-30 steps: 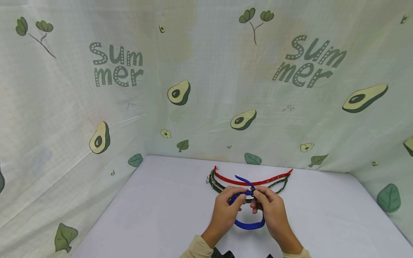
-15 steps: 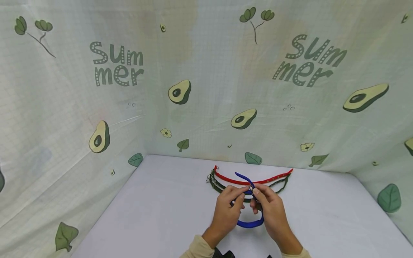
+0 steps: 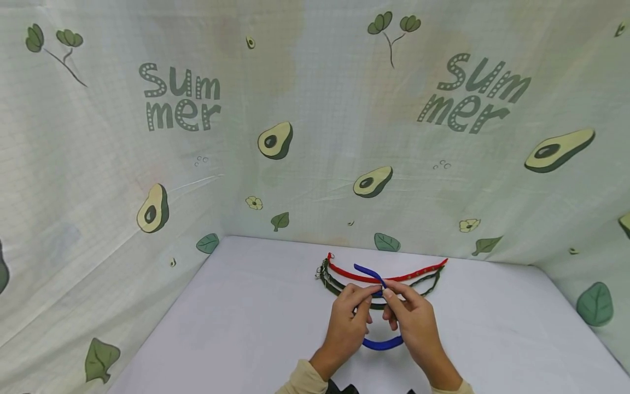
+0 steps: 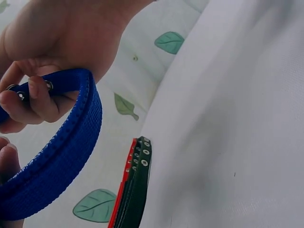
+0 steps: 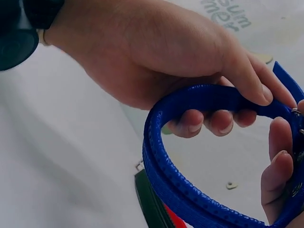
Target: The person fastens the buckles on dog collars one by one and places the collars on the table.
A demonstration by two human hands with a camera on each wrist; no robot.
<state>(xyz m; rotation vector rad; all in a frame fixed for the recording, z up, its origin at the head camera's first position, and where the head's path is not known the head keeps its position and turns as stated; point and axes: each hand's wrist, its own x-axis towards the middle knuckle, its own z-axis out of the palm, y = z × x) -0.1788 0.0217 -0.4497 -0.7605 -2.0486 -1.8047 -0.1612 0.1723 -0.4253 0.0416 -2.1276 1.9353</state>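
Coarse blue weave forms the strap [image 5: 185,194], bent into a rounded loop between the hands, above the smooth white table [image 3: 246,306]. Left hand [image 3: 348,317] and right hand [image 3: 415,320] are close together, fingers and thumbs pinching it; its slim end sticks up past them. Shiny round studs [image 4: 49,85] dot the band. Beyond, a red strap [image 3: 361,279] curves shallowly beside dark green straps [image 4: 135,194] with metal eyelets, before printed cloth [image 3: 320,109].
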